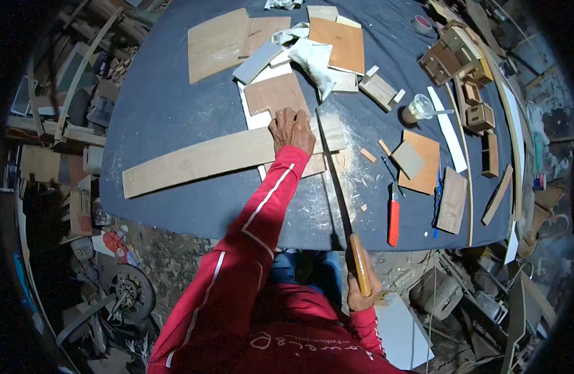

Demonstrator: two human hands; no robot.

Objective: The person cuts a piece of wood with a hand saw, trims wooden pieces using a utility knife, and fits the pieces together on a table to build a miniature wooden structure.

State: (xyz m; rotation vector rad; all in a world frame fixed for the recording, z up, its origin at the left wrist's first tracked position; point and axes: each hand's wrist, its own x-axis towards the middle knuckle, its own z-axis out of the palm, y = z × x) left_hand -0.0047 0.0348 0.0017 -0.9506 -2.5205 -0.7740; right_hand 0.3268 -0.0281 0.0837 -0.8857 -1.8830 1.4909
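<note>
A long pale wooden plank (200, 157) lies across the table, its right end near the middle. My left hand (292, 132) presses down on it near that end, fingers curled at its far edge. In my right hand (365, 288) is a handsaw, gripped by its wooden handle (360, 265). The saw's dark blade (337, 184) slants up and away, crossing the plank just right of my left hand. Pale sawdust lies around the blade. Whether the teeth are inside a cut cannot be made out. Beneath the plank are a brown thin board (276, 95) and a white sheet (249, 121).
The dark cloth-covered table (168, 124) carries wood panels (217, 45) and a white rag (312, 62) at the back. Rightward are a red-handled cutter (394, 222), a plastic cup (416, 110), an orange board (427, 156) and small wooden boxes (480, 116). A wheel (130, 290) stands lower left.
</note>
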